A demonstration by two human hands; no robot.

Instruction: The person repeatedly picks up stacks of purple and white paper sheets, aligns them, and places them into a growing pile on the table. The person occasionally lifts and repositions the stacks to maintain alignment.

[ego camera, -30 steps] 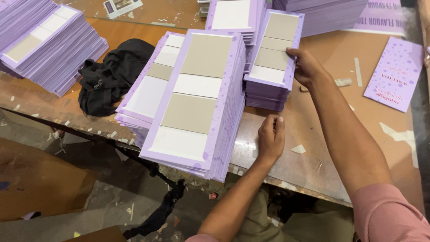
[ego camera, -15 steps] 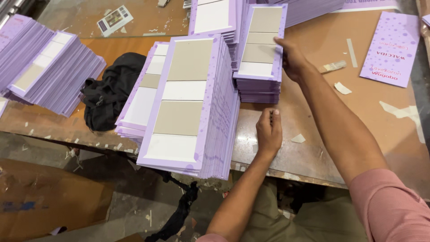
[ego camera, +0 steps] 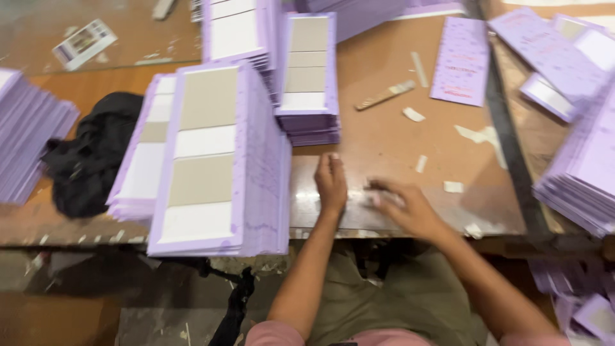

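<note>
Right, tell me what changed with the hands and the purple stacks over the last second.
The right hand let go of the smaller purple stack and came back toward the person; it now rests on the bare table near its front edge. The left hand left the side of the tall front stack and lies flat beside the right. Both hands hold nothing. The stacks and the black cloth kept their places.

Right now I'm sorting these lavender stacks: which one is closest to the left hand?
The tall front stack hanging over the table edge, just left of the left hand; the smaller stack sits farther back.
</note>
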